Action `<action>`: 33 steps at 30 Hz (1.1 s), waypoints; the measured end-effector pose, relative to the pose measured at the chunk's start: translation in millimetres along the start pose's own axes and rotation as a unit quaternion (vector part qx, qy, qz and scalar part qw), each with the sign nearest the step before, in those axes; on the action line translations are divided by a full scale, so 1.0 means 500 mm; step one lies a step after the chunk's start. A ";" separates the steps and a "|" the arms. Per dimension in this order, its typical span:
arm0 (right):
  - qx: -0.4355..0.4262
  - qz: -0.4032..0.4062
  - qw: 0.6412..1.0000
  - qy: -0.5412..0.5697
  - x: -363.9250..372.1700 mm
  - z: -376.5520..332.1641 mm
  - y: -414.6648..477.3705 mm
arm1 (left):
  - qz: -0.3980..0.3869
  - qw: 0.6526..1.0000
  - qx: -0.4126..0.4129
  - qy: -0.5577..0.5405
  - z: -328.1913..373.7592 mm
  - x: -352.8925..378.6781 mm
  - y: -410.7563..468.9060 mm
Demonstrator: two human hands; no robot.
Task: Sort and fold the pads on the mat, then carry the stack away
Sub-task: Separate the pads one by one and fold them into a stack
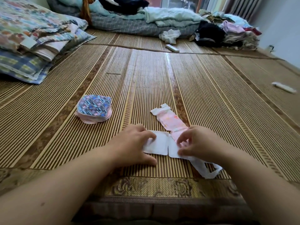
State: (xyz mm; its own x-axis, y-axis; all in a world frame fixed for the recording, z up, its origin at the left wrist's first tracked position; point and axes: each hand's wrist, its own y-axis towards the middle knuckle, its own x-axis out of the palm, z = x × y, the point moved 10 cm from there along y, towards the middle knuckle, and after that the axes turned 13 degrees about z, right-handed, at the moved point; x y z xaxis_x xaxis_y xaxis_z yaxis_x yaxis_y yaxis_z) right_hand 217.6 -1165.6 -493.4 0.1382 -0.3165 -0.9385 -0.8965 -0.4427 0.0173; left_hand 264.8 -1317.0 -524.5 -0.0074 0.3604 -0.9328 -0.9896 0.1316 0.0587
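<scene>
Both hands work 1 unfolded pad (159, 146) by the near edge of the mat (211, 95).
On its white flap the left hand (134, 144) presses with fairly straight fingers; the right hand (195, 143) pinches the other flap in curled fingers. Folding is in hand; next, I judge, the flaps must fold inward and the pad join the stack (94, 109) toward the left edge.

Soft daylight enters from the window (178, 2) at upper right, leaving a pale sheen on the mat (151, 75); edges bow and blur, shadows faint.
</scene>
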 end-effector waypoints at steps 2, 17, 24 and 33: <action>0.003 0.001 1.000 -0.009 0.007 0.006 -0.003 | 0.025 0.999 -0.019 0.013 -0.003 0.004 -0.002; 0.258 0.019 0.964 0.067 0.018 0.131 0.009 | 0.068 0.977 -0.199 -0.028 -0.071 -0.028 0.011; 0.262 0.050 0.956 0.123 -0.013 0.163 0.036 | 0.072 0.957 -0.226 -0.166 -0.088 -0.049 -0.001; 0.311 0.197 0.929 -0.023 -0.122 0.303 0.039 | 0.032 0.942 -0.245 -0.229 -0.123 -0.044 -0.029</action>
State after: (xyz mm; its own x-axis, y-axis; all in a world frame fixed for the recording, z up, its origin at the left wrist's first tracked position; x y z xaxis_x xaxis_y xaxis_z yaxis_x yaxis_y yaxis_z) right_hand 128.1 -1028.0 -488.2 -0.2587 -0.3085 -0.9154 -0.9452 0.2762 0.1740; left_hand 270.6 -1383.7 -526.9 -0.1171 0.7277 -0.6758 -0.9375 -0.3055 -0.1665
